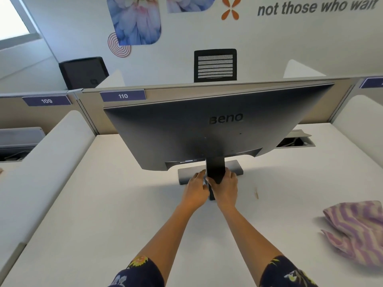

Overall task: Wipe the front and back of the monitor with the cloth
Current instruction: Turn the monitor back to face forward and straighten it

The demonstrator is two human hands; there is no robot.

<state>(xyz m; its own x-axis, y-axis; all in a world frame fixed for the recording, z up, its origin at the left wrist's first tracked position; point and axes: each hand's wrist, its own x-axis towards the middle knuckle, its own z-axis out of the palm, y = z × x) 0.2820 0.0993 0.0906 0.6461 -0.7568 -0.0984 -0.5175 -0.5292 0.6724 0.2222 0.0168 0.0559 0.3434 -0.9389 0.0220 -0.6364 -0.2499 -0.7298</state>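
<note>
Nearest, at 4 o'clock, the striped cloth (pixel 358 230) lies crumpled on the surface (pixel 107 204), well apart from both hands and in neither. Further in, dead centre, the left hand (pixel 195 188) and right hand (pixel 226 187) flank the stand (pixel 215 172), fingers (pixel 229 172) curled round its post from either side; beyond that post they hold nothing. Above and beyond, at 12 o'clock, the monitor (pixel 207 129) shows its back to the person, long axis running 9 to 3, screen facing away toward the partition (pixel 93 112). The cloth sits off to the right, so the right hand is the nearer one to fetch it. Judging by the grip, the monitor is being turned or steadied, and wiping calls for that reach toward 4 o'clock first.
</note>
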